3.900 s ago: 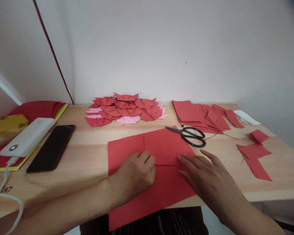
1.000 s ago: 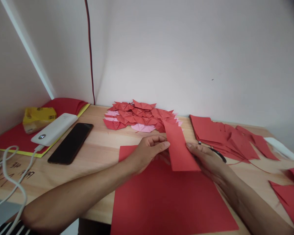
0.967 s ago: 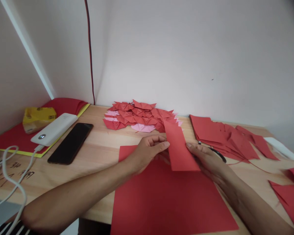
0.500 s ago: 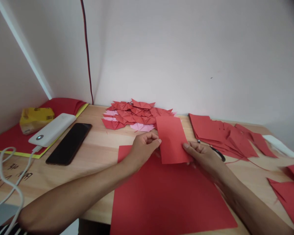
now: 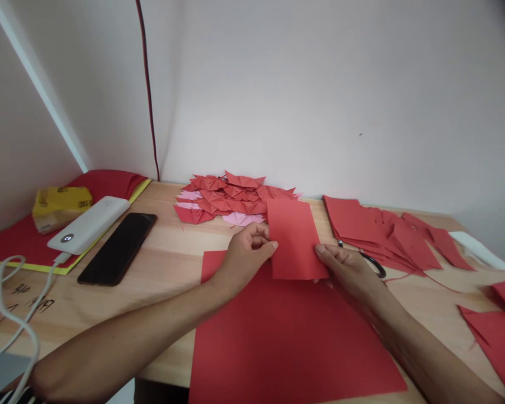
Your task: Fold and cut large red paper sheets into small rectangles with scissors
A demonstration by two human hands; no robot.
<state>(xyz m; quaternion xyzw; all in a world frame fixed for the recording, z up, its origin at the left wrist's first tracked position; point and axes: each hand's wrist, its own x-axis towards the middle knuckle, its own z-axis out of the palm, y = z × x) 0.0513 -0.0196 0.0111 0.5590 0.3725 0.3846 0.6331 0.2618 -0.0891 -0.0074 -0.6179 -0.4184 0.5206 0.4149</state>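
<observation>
- Your left hand (image 5: 248,255) is pinching the left edge of the card (image 5: 293,238), its thumb lying on the front and its fingers curling behind.
- Your right hand (image 5: 349,272) is gripping the right edge, its thumb also pressing on the front.
- The card is hanging between both hands, above the far part of the sheet (image 5: 294,342), and is covering the right side of the folded pile (image 5: 225,199) from view.
- The sheet is lying flat on the table (image 5: 168,264), its near left corner running out of view.
- Beyond your right hand, a black loop (image 5: 377,264) is showing beside the cut stack (image 5: 353,221).
- Scraps (image 5: 494,334) are lying near the table's right side.
- On your left, the phone (image 5: 118,248) is lying beside the power bank (image 5: 90,224), which is resting on the paper stack (image 5: 17,241) near a yellow pack (image 5: 61,205).
- A white cable (image 5: 17,314) is running from the power bank toward you.
</observation>
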